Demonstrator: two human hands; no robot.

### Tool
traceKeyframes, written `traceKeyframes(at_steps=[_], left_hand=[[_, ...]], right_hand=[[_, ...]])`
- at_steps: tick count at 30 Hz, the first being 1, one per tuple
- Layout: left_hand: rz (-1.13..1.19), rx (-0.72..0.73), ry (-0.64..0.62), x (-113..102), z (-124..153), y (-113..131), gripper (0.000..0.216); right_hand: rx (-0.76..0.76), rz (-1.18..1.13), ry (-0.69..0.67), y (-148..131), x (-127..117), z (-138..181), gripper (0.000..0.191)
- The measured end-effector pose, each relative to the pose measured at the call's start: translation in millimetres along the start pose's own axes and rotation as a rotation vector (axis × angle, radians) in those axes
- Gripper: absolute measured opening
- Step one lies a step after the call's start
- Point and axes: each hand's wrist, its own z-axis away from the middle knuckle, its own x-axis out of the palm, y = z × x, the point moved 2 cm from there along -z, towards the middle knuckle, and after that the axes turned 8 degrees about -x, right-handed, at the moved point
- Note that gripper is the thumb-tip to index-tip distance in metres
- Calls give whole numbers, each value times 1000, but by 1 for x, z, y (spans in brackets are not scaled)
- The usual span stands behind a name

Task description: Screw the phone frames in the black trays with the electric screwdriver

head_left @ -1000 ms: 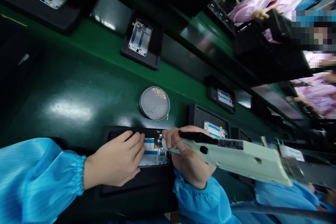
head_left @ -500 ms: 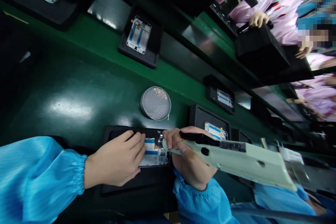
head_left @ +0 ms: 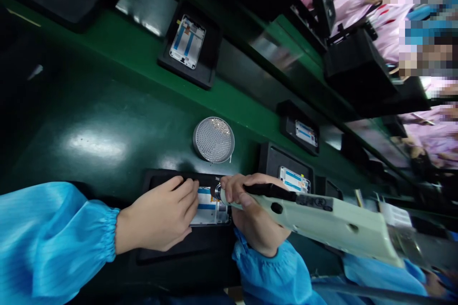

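Note:
My right hand is closed round a pale green electric screwdriver, whose tip meets the upper right corner of a white and blue phone frame. That frame lies in a black tray in front of me. My left hand rests on the left part of the frame and the tray, fingers curled and pressing down. Both my sleeves are blue.
A round metal screw dish sits just behind the tray on the green bench. More black trays with phone frames lie on the conveyor. People in pink coats work at the far right.
The trays on the conveyor have shifted slightly up and left in view. My hands and the screwdriver stay in place on the frame.

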Motion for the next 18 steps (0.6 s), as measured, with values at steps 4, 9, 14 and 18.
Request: traceKeyframes(at_steps=[4,9,14,18], left_hand=[[4,-4,3,0,1,0,56],[9,-13,20,1,0,-1,59],[11,-37,8,-1,-3,-4,57],[-31,-44,43,-11,-4,1,50]], right_hand=[[-1,6,6,1,-1,0,19],[10,2,-1,7,0,2,17],[-4,-43,11,2,-8,-7,18],[-140,-51,158,-32,-34,-26,16]])
